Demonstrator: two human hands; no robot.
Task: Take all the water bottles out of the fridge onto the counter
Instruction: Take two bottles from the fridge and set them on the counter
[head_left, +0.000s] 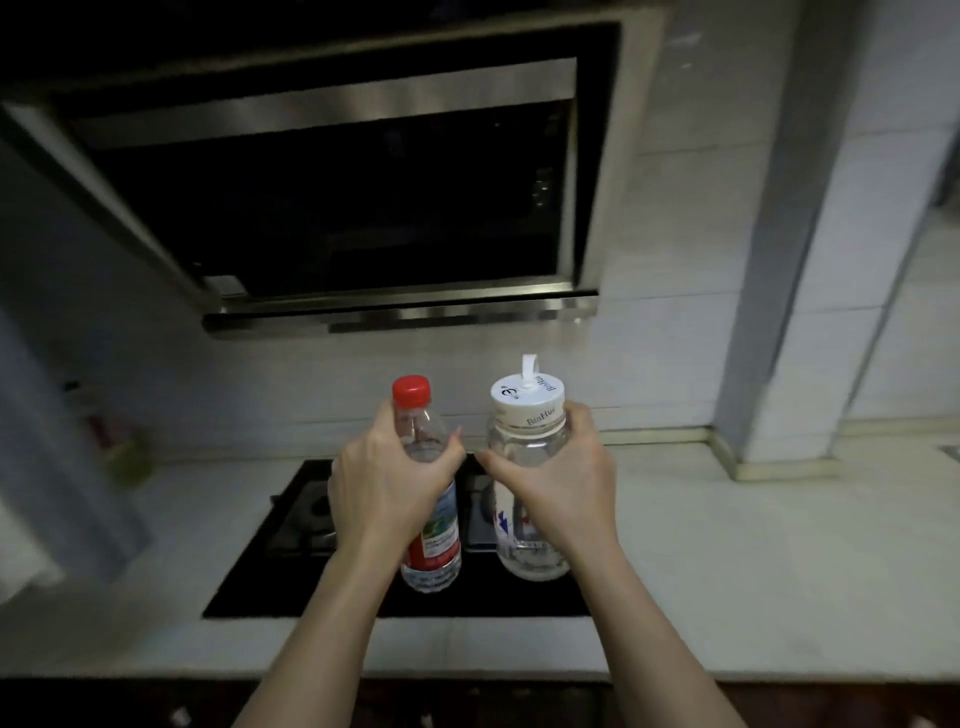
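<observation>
My left hand grips a slim clear water bottle with a red cap and a red and green label. My right hand grips a wider clear bottle with a white lid and a white loop on top. Both bottles are upright, side by side, over the black cooktop set into the pale counter. I cannot tell whether their bases touch the surface. The fridge is out of view.
A steel and black range hood hangs above the cooktop. White tiled wall and a column rise at the right. Blurred items stand at the far left of the counter. The counter's front edge runs along the bottom.
</observation>
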